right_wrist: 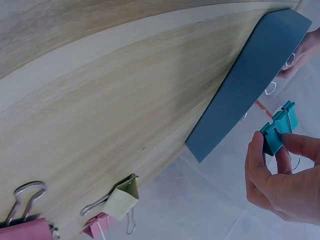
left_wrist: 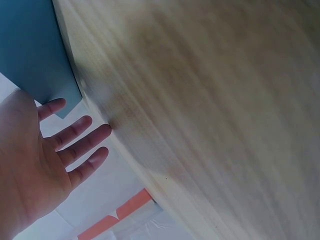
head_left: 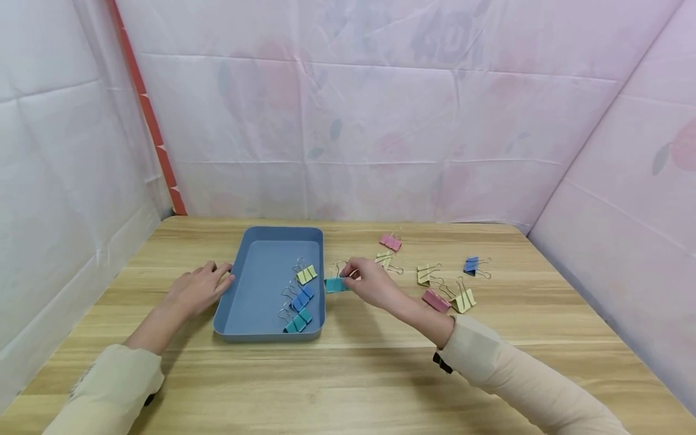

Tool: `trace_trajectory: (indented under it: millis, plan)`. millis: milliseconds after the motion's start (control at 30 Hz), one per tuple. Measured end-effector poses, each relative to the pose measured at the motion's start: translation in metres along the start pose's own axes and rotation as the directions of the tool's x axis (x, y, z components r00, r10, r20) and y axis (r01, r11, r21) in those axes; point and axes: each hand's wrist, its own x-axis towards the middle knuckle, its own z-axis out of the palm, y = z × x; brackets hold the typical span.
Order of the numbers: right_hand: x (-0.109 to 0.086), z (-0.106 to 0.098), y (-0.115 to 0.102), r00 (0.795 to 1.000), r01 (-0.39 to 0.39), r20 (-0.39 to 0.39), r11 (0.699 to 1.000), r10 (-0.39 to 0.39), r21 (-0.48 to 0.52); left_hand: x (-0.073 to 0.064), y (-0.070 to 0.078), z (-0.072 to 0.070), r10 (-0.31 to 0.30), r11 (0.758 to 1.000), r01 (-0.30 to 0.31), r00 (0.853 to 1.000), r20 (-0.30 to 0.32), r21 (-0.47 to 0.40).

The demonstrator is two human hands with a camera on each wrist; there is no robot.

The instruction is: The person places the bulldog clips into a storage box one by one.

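Note:
A shallow blue-grey tray (head_left: 255, 290) lies on the wooden table. Along its right side sit a yellow binder clip (head_left: 307, 274), a blue binder clip (head_left: 302, 298) and a green binder clip (head_left: 298, 321). My right hand (head_left: 375, 284) pinches a teal binder clip (head_left: 336, 284) between thumb and fingers, just outside the tray's right wall. In the right wrist view that teal clip (right_wrist: 280, 127) is held up beyond the tray wall. My left hand (head_left: 198, 289) rests at the tray's left rim, its fingers (left_wrist: 82, 145) extended and the thumb against the wall.
Right of the tray lie several more clips: a pink one (head_left: 390, 242) at the back, yellow ones (head_left: 463, 300), a dark pink one (head_left: 436, 300) and a blue one (head_left: 476, 266). A printed white cloth (head_left: 370, 121) hangs behind the table.

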Motion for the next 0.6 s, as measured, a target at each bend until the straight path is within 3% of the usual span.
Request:
trace_trajectory:
  millis: [600]
  plan:
    - [0.005,0.011,-0.017,0.999,0.041,0.027,0.999,-0.041,0.012,0.000,0.000,0.000,-0.004,1.000,0.004,1.000,-0.004,-0.001]
